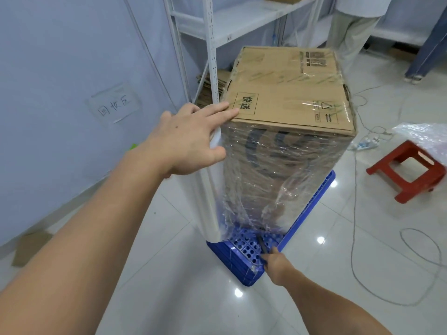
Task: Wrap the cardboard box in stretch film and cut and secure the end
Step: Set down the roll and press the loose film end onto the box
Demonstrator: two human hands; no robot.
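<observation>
Cardboard box [287,93] stands wrapped on the blue pallet [244,269]. Our left hand [183,143], fingers spread, steadies the film roll [210,194]; our right hand [278,264] grips a dark cutter [262,245] down low. We'd keep the film taut and slice cleanly.

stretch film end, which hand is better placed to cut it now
Right. The right hand already grips a dark tool low by the blue pallet, at the film bottom edge. The left hand is flat against the box top corner, steadying the film.
</observation>
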